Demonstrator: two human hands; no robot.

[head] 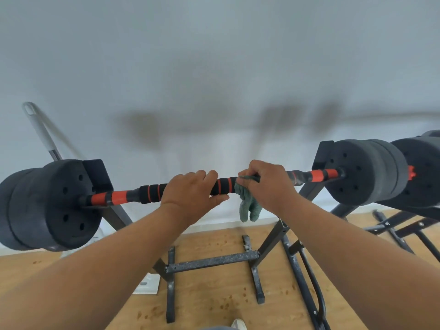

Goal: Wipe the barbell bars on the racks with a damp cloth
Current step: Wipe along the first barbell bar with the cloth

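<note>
The person is standing over a barbell bar point(152, 192) that is lying across a rack point(212, 262) in front of a pale wall, with dark weight plates point(364, 172) stacked at each end. The left hand point(190, 191) is curling around the padded middle of the bar, steadying it, while the right hand point(266, 184) is clutching a green cloth point(248, 203) against the bar just beside the left, the loose tail of the cloth hanging down below. To wipe well, I would say the cloth should be wrapping right round the bar and sliding outward toward the right-hand plates, with the left hand holding firm so the bar is not rolling in its cradles; the ridged foam and orange bands probably need a twisting rub. Whether the cloth is really damp is not showing. The right fingers are mostly hiding behind the cloth, the far plates on both sides are running out of view, and a second rack point(392, 231) at the right is only partly showing.
</note>
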